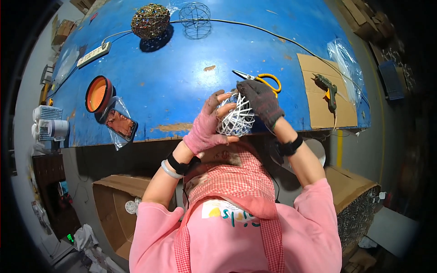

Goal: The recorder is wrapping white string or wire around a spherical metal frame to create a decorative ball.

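My left hand (207, 123), in a pink glove with bare fingertips, is closed around the left side of a white openwork ball (237, 119) woven from thin strips. The ball is held just over the near edge of the blue table. My right hand (261, 101), in a dark glove, is bent over the ball's upper right side with its fingers pressed together on the rim. Whether it pinches a single strip there is too small to tell. Just beyond this hand lie scissors (269, 81) with yellow handles, their blades parted and one handle partly covered by the glove.
On the blue table (191, 91) are a dark twig-like ball (151, 22), a wire sphere frame (195, 20), an orange-lined bowl (98, 94), a phone (121, 124) and a power strip (94, 55). A glue gun (327, 93) rests on cardboard (309, 75). A cable crosses the far side. Cardboard boxes flank me.
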`<move>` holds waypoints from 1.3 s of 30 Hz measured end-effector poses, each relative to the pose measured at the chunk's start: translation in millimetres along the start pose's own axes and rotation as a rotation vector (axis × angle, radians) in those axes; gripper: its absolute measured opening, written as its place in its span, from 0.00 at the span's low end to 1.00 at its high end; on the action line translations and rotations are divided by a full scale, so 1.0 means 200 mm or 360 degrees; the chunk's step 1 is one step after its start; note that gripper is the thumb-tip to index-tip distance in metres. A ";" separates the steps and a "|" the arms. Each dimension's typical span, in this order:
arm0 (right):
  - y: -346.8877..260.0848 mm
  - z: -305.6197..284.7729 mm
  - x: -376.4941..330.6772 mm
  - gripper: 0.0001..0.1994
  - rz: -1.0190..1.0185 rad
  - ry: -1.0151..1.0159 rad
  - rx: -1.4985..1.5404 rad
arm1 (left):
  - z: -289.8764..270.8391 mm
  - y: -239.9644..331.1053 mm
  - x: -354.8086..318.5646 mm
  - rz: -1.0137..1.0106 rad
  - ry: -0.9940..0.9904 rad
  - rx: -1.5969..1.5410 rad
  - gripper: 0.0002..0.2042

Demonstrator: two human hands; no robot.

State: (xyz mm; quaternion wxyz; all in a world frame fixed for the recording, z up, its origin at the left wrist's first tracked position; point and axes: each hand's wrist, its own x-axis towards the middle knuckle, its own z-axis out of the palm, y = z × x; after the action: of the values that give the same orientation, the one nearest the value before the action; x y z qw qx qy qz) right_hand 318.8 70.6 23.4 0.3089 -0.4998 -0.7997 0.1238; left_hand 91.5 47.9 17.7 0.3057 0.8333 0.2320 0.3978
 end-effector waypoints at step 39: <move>-0.26 -0.06 -0.01 0.10 0.0184 0.0568 0.0279 | -0.04 0.11 0.19 -0.0581 -0.0014 0.0039 0.42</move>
State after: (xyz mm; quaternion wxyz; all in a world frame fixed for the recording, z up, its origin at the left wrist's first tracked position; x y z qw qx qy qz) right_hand 288.8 42.6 57.6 0.4805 -0.5299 -0.6884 0.1199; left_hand 109.7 58.8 56.3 0.3636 0.7828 0.3829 0.3293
